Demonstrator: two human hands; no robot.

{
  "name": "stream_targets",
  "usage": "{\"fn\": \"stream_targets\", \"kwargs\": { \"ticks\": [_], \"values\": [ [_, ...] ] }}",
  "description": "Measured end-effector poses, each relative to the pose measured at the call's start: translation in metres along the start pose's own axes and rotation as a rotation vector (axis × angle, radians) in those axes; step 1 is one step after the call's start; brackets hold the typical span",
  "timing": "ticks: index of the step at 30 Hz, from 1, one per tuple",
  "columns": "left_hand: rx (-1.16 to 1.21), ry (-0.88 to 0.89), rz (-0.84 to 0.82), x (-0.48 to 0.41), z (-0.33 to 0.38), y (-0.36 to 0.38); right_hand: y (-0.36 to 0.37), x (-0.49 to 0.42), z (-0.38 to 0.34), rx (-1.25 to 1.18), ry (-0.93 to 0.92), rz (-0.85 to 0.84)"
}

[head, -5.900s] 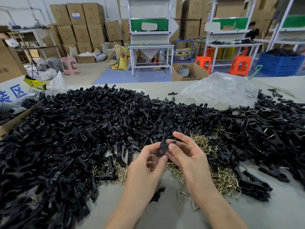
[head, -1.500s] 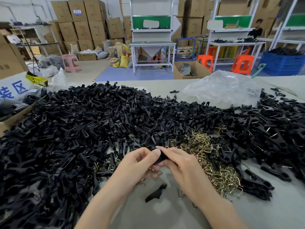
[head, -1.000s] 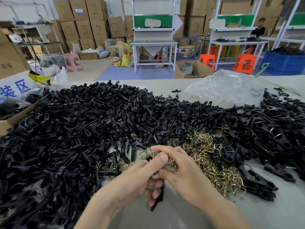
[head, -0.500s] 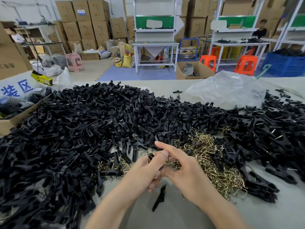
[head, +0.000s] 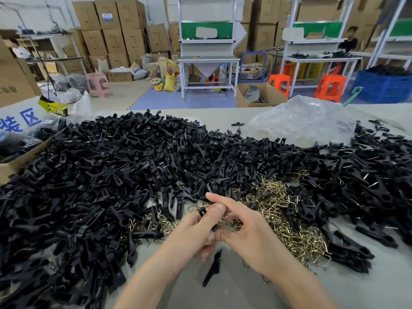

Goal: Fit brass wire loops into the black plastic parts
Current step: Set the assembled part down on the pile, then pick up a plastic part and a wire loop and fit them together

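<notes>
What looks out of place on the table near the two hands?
One black plastic part lies alone on the bare table, close to the left hand, which grips a second part, and the right hand, apart from the black pile.

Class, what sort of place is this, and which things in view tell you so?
Probably a factory assembly floor: a heap of black plastic parts, stacked cardboard boxes and steel workbenches behind.

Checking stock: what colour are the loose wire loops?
Brass-gold wire loops, clearest in head view.
</notes>
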State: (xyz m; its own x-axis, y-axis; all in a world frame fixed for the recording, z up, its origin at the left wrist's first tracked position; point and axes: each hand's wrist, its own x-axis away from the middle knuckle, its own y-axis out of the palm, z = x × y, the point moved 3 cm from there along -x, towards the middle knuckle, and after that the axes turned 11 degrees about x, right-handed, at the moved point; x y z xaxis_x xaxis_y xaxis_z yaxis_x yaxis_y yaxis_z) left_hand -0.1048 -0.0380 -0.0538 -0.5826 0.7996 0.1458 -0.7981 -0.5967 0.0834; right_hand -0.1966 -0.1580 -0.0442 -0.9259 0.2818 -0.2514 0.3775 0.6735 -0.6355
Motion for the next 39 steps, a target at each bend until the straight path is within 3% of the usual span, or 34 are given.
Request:
{"fn": "stream_targets", "kwargs": {
  "ticks": [6, 8, 10, 12, 14, 16, 17, 20, 23, 26, 28, 30, 35, 39],
  "values": [
    [0.042, 0.059, -0.136, 0.0, 0.003, 0.007, -0.005, -0.002, -0.005, -0.043, -0.042, -0.01],
    [0.079, 0.08, -0.142, 0.001, 0.002, 0.008, -0.013, -0.002, -0.006, -0.124, 0.028, 0.05],
    [0.079, 0.149, -0.102, 0.002, 0.001, 0.01, -0.038, -0.005, -0.01, -0.252, 0.088, 0.222],
    [0.006, 0.253, -0.041, 0.004, 0.004, 0.011, -0.083, -0.016, -0.002, -0.615, 0.127, 0.494],
    [-0.063, 0.343, 0.04, 0.006, 0.007, 0.013, -0.13, -0.027, 0.007, -1.097, 0.136, 0.663],
    [-0.076, 0.397, 0.127, 0.008, 0.01, 0.013, -0.158, -0.034, 0.009, -1.362, 0.138, 0.664],
    [-0.078, 0.407, 0.182, 0.009, 0.012, 0.012, -0.16, -0.034, 0.008, -1.383, 0.149, 0.622],
    [-0.288, 0.435, 0.429, 0.006, 0.012, -0.001, -0.127, -0.028, 0.007, -1.091, 0.237, 0.477],
    [-0.751, 0.437, 0.607, 0.004, 0.01, -0.015, -0.068, -0.016, 0.005, -0.349, 0.229, 0.386],
    [-1.066, 0.309, 0.625, 0.0, 0.003, -0.024, -0.014, -0.01, 0.009, 0.378, 0.097, 0.299],
    [-1.171, 0.237, 0.587, -0.002, -0.001, -0.026, 0.011, -0.008, 0.018, 0.663, 0.085, 0.181],
    [-1.192, 0.254, 0.558, -0.004, -0.002, -0.026, 0.017, -0.007, 0.026, 0.769, 0.098, 0.12],
    [-1.136, 0.414, 0.577, -0.008, 0.0, -0.022, 0.01, -0.007, 0.025, 0.64, 0.065, 0.218],
    [-1.172, 0.396, 0.612, -0.015, 0.0, -0.023, 0.008, -0.006, 0.024, 0.604, 0.061, 0.242]
  ]
}}
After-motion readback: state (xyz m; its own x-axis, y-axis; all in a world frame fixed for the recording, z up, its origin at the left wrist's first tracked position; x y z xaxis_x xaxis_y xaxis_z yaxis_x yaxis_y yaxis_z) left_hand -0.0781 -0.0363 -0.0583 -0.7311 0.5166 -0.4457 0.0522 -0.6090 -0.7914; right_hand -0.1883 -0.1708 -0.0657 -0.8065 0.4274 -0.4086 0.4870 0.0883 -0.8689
